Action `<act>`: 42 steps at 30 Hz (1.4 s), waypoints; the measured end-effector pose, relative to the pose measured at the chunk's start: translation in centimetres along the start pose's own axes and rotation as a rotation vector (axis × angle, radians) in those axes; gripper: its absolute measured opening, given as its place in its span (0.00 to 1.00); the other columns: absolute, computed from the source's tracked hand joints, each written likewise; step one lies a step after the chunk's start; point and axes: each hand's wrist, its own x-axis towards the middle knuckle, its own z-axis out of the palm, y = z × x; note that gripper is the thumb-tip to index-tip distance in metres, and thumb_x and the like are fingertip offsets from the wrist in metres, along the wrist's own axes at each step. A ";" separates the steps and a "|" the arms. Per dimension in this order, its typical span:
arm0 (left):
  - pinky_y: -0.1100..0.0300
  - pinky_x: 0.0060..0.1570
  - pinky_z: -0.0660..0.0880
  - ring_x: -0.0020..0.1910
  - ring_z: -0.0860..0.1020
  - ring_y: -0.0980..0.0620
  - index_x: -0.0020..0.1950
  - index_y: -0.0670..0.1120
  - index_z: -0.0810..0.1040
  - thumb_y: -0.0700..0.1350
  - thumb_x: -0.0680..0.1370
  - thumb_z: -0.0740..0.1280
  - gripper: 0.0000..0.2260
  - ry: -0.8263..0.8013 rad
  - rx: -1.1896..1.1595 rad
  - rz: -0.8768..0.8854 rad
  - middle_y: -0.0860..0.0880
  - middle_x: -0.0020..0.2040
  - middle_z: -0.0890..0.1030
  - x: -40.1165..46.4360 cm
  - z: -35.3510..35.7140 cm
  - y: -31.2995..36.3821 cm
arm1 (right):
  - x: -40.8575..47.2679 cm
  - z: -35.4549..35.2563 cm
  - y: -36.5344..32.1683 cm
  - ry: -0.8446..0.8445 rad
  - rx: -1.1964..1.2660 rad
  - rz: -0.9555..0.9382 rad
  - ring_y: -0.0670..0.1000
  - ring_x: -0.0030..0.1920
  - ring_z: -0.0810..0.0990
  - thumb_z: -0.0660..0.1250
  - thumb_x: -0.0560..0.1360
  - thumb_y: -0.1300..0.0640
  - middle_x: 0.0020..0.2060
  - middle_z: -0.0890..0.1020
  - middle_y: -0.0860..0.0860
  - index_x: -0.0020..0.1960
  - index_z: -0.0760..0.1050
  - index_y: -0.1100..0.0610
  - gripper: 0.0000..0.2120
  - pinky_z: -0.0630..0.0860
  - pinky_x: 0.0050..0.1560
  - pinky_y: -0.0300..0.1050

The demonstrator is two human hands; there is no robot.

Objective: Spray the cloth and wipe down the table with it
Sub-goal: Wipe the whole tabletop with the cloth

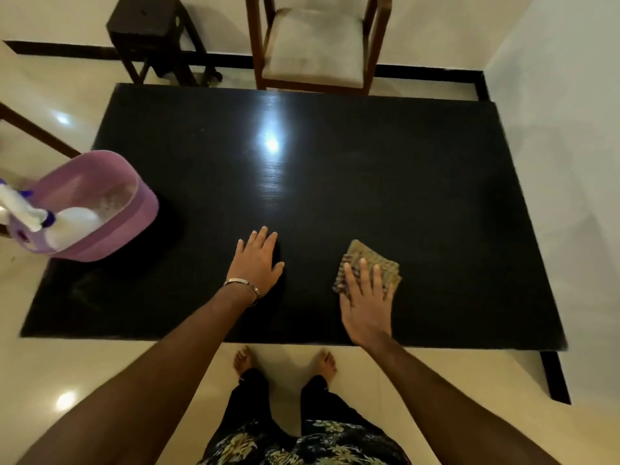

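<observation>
Head view: the right hand lies flat, fingers spread, pressing the folded cloth onto the dark worktop near its near edge; nothing is pinched in that grip. The left hand rests open, palm down, bracing. Best to keep even palm pressure and sweep in overlapping strokes toward the far side.

Both arms are bare up to the edge of the picture, with no sleeves visible. The left wrist carries a thin silver metal bangle. The person wears dark trousers and a dark shirt printed with pale yellow and white leaves. The feet are bare, without shoes.
</observation>
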 end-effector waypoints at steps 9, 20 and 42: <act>0.45 0.75 0.48 0.78 0.49 0.46 0.78 0.47 0.53 0.53 0.80 0.60 0.30 0.069 -0.055 -0.109 0.46 0.79 0.51 -4.1 -2.6 -12.2 | 0.8 4.2 -22.2 -0.160 -0.055 -0.425 0.57 0.76 0.28 0.48 0.83 0.45 0.78 0.33 0.48 0.81 0.40 0.44 0.29 0.34 0.74 0.69; 0.45 0.75 0.49 0.78 0.51 0.45 0.78 0.47 0.54 0.51 0.79 0.61 0.30 0.045 -0.059 -0.084 0.46 0.79 0.52 -3.4 -4.9 -19.2 | -0.5 7.0 -27.9 -0.157 -0.154 -0.643 0.53 0.79 0.36 0.51 0.82 0.45 0.81 0.44 0.46 0.80 0.48 0.42 0.27 0.33 0.75 0.63; 0.46 0.76 0.51 0.78 0.51 0.46 0.78 0.46 0.53 0.52 0.80 0.60 0.30 0.081 -0.039 0.012 0.46 0.79 0.53 1.7 -6.0 -11.7 | -3.1 5.7 -13.4 -0.031 -0.117 -0.337 0.59 0.79 0.47 0.54 0.78 0.41 0.81 0.51 0.52 0.81 0.50 0.45 0.33 0.48 0.73 0.67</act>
